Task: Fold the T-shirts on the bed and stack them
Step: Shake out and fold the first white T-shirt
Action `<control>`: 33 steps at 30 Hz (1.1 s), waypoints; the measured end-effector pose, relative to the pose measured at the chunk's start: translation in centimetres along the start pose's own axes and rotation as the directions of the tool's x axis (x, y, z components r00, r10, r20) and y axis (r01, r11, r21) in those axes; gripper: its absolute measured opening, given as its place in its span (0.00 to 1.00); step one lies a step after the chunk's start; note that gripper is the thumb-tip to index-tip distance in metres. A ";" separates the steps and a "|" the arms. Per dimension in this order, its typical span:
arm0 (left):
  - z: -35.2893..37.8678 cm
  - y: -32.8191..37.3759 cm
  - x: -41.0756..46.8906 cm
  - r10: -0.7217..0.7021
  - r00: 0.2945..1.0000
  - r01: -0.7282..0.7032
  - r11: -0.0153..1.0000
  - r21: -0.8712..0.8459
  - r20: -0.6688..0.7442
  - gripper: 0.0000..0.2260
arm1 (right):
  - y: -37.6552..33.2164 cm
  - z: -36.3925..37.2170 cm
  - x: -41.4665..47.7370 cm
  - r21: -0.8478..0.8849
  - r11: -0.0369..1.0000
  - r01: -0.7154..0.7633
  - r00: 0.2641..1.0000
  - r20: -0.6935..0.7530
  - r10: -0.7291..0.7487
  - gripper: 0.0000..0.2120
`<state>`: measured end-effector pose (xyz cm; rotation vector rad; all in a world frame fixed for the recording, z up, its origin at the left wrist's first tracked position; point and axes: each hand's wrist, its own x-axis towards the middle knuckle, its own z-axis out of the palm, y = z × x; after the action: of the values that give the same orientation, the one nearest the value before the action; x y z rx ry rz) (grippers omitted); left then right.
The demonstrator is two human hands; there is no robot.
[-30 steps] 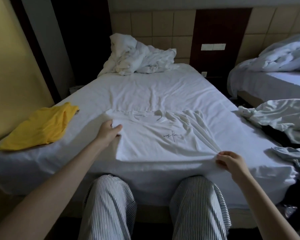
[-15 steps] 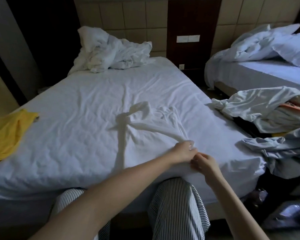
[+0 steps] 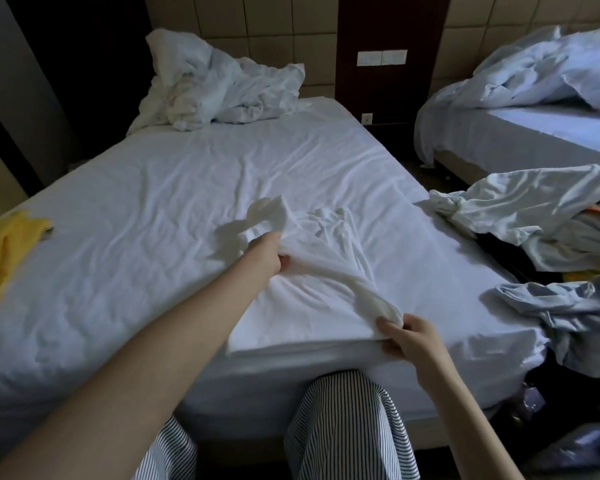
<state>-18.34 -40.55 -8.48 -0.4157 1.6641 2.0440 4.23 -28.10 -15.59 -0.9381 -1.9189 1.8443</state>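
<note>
Folding the white T-shirt [image 3: 309,306] is getting underway; nothing is stacked yet.
Left hand [image 3: 267,254] and right hand [image 3: 413,341] are pinching its cloth; the yellow T-shirt [image 3: 0,247] is waiting at left.

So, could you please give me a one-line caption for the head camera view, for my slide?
Left hand and right hand hold a white T-shirt mid-fold on the bed, yellow garment aside.

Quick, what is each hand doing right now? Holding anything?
Left hand: grips a fold of the white T-shirt, fingers partly hidden under the cloth.
Right hand: pinches the same shirt's bunched near end.
</note>
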 end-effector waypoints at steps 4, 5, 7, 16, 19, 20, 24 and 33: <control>4.2 2.8 0.9 -0.012 0.974 0.022 0.999 -0.041 0.227 0.10 | -0.2 -0.3 0.5 -0.030 0.999 -0.028 0.999 0.040 0.029 0.08; 5.6 3.8 0.2 0.032 0.941 -0.032 0.999 -0.007 0.338 0.09 | -0.3 -0.2 0.5 -0.035 0.999 -0.042 0.998 0.044 0.043 0.09; 7.6 4.7 -0.9 0.055 0.854 -0.145 0.980 0.135 0.518 0.13 | -0.8 0.0 0.4 -0.029 0.997 -0.077 0.996 0.042 0.078 0.10; -2.2 0.2 1.8 0.535 0.726 -0.687 0.556 0.468 0.431 0.11 | -0.5 1.0 -0.4 0.082 0.996 -0.039 0.987 -0.150 0.051 0.11; -8.5 -1.6 2.9 0.465 0.676 -0.648 0.004 0.762 0.572 0.28 | -0.2 1.2 -0.6 0.044 0.999 -0.001 0.986 -0.168 0.008 0.10; -9.7 -2.0 3.1 0.425 0.702 -0.608 -0.062 0.792 0.572 0.26 | -0.2 1.2 -0.7 0.020 1.000 0.005 0.984 -0.180 -0.002 0.10; -9.6 -1.9 3.6 0.344 0.762 -0.537 -0.140 0.832 0.549 0.21 | -1.0 1.2 -0.5 -0.077 0.997 -0.015 0.974 -0.225 -0.003 0.04; -6.0 0.4 4.5 0.521 0.600 -0.606 -0.200 0.770 0.607 0.19 | -6.9 4.9 1.5 -0.767 0.597 0.237 0.891 -0.074 -0.448 0.20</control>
<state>-22.73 -45.76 -11.73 1.1430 3.0032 0.6440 -1.58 -30.55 -9.80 -0.8538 -2.4819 0.6212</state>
